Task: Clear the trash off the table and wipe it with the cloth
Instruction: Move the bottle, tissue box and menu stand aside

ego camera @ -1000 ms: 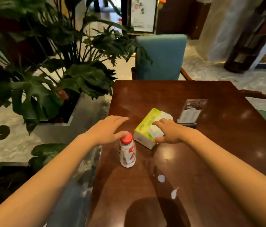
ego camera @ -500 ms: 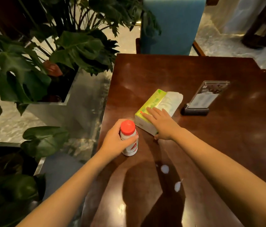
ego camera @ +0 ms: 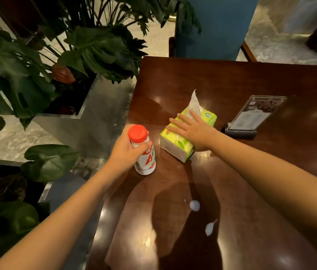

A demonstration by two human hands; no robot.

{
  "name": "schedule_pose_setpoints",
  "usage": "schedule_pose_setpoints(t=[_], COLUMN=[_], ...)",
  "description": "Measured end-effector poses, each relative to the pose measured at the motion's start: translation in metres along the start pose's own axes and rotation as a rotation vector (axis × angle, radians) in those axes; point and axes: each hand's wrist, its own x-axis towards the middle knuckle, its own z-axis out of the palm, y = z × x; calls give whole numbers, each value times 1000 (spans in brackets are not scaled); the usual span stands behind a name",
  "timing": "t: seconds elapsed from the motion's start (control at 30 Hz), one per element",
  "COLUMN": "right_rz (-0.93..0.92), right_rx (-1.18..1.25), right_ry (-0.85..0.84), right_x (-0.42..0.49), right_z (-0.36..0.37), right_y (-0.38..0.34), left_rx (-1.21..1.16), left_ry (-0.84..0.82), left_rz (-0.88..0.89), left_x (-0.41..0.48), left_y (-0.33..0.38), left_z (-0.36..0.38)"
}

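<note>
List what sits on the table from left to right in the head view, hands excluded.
Bottle with the red cap → green tissue pack → two white spill drops, nearer the camera → clear sign stand at the far right.

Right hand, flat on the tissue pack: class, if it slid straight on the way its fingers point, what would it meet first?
Probably the tissue sticking up from the tissue pack, just ahead of the right hand and its fingertips; depth is uncertain.
</note>
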Motion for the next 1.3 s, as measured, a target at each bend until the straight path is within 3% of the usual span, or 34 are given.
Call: schedule_pose_setpoints(t=[0.17,0.47,0.7,1.0,1.3], right_rz=[-136,-250,-69,340,429], right_rx=[-95,-4,144,213,186], right_ry=[-60,66,330,209,125], right_x=[25,29,56,137,171], right_z=[-7,-4,0,-13,6], right_y=[18,30,56,132,136], left_rx=[49,28,-12,20,-13], left_ry=[2,21,28,47,76], left_rz=[-4,-4,-41,-57,-53], left_x=[37,106,165,257,299], left_y=[7,17,17,20,12], left_z=[-11,-19,-20,-3,9])
